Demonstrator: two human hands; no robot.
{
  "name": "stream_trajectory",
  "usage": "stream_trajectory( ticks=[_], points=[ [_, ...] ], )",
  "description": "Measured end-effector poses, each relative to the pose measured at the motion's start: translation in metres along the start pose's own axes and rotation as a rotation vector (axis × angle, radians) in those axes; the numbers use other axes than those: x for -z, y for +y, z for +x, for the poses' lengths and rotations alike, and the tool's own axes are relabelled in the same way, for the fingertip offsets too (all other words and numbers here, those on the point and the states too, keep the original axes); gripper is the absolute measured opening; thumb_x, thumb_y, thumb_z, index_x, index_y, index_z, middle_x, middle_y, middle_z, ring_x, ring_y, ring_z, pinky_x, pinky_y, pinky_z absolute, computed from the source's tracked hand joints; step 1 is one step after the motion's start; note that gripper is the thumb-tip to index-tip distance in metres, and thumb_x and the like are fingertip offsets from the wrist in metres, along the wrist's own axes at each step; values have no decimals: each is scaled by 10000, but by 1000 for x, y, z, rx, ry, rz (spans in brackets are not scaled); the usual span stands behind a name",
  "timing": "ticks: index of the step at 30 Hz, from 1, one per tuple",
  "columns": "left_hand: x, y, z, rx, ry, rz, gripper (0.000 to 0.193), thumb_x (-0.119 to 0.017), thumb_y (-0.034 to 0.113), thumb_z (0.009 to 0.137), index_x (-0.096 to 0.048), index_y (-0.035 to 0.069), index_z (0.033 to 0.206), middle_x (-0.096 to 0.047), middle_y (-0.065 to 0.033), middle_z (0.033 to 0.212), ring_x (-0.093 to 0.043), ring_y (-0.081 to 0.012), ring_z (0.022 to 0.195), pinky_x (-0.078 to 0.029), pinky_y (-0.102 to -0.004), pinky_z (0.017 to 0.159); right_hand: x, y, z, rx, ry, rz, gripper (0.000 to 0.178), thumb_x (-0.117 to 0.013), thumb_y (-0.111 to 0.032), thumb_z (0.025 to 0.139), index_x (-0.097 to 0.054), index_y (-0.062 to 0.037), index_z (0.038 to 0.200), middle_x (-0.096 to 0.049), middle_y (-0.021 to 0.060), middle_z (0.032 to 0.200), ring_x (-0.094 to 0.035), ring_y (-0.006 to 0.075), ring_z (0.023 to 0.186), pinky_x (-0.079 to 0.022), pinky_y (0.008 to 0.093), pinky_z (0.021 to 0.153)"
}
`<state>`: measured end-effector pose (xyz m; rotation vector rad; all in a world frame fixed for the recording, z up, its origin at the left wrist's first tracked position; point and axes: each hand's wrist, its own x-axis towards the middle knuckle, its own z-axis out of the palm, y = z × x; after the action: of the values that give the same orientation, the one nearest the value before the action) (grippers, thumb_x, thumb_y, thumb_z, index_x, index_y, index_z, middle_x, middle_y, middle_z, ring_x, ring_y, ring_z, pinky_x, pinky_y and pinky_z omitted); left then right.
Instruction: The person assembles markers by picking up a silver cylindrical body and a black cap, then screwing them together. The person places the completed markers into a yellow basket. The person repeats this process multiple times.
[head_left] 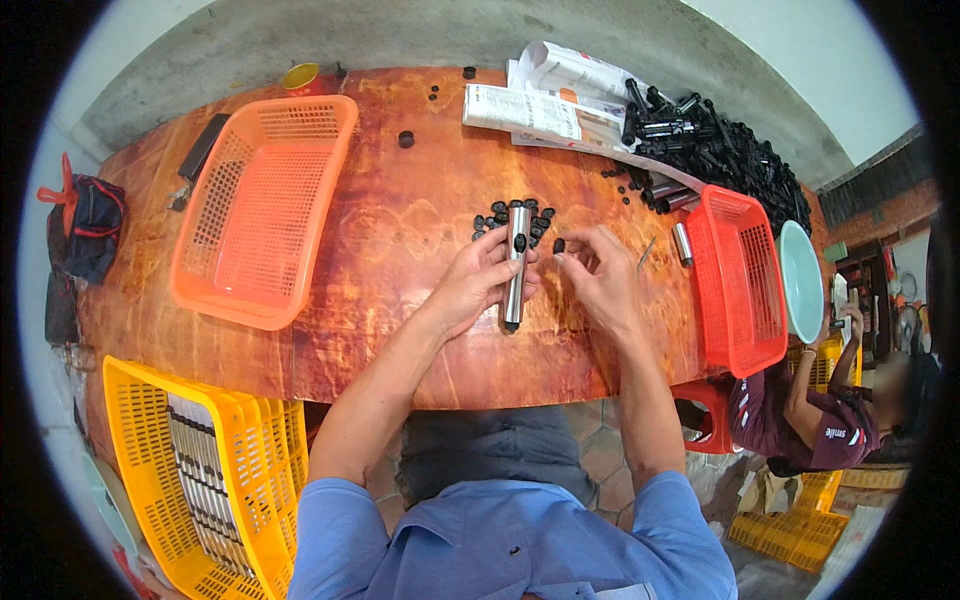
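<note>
My left hand (472, 283) is closed around a shiny metal tube (517, 282), which stands out away from me over the table. Dark ends show at both tips of the tube, and a black fitting (520, 243) sits on its upper side, above my thumb. Just to the right, my right hand (606, 278) pinches a small black plug (559, 245) between thumb and fingertips, apart from the tube. Several similar small black pieces (499, 207) lie loose on the table around the tube's far end.
An orange basket (183, 285) lies on the wooden table (400, 340) at left, a red basket (745, 350) at right beside a pale green basin (803, 285). Black parts (735, 150) are heaped far right near newspaper (520, 110). Yellow crates (130, 400) hold tubes lower left. A co-worker (830, 420) sits at right.
</note>
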<state>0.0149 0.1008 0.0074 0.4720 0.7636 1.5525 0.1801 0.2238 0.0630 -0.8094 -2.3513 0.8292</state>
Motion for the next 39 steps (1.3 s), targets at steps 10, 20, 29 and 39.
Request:
stream_trajectory(
  ticks=[10, 20, 29, 39],
  points=[
    [-7, 0, -1, -11, 5, 79, 579, -566, 13, 983, -358, 50, 1523, -610, -89, 1223, -660, -181, 1005, -583, -330, 865, -25, -12, -1, 285, 63, -44, 241, -736, -41, 814, -684, -39, 1049, -639, 120, 869, -669, 314, 758, -532, 398, 657],
    [-6, -2, -3, -47, -2, 44, 461, -576, 162, 1029, -430, 44, 1450, -615, -75, 1174, -649, -170, 1016, -587, -341, 866, -29, -13, -7, 460, 185, -250, 233, -772, -54, 796, -720, -39, 1022, -685, 110, 896, -686, 284, 773, -547, 374, 674],
    [0, -8, 0, 5, 66, 48, 285, -586, 245, 1036, -592, 42, 1236, -671, -68, 909, -633, -126, 641, -530, -266, 563, -35, -15, -21, 242, 147, 194, 262, -733, -40, 853, -690, -2, 1108, -646, 119, 911, -655, 205, 713, -524, 326, 636],
    [-4, -5, -3, 113, -31, -16, 309, -479, 316, 1063, -566, 28, 1131, -657, -101, 797, -608, -165, 593, -495, -287, 521, -35, -16, -5, -217, 30, 648, 276, -711, -112, 921, -660, 26, 1154, -663, 57, 972, -572, 81, 765, -488, 259, 684]
  ],
)
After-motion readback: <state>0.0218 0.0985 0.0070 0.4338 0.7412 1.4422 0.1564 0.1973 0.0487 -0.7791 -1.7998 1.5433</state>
